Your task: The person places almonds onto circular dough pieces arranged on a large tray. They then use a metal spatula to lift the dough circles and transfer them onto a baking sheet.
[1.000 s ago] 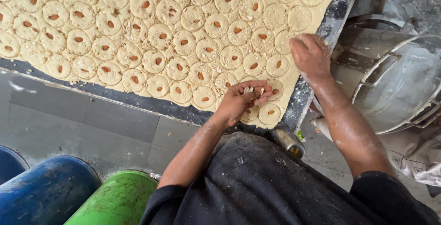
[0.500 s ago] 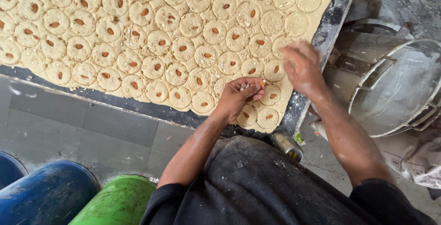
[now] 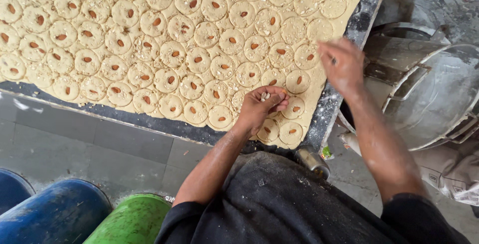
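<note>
Over the sheet of cut dough rounds [image 3: 164,49], the left hand [image 3: 262,107] cups loose almonds [image 3: 265,95], while the blurred right hand [image 3: 342,64] hovers with fingers bunched, its grip unclear.

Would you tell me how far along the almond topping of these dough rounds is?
Nearly all the dough rounds carry an almond. The left hand cups small pieces; the right hand hovers blurred at the sheet's right edge. A few upper-right rounds still look bare.

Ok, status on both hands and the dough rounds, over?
Left hand cupped over sheet edge, small nut pieces in palm. Right hand blurred above the dough rounds, grip unclear. Most rounds topped with almonds. Nothing blocking.
</note>
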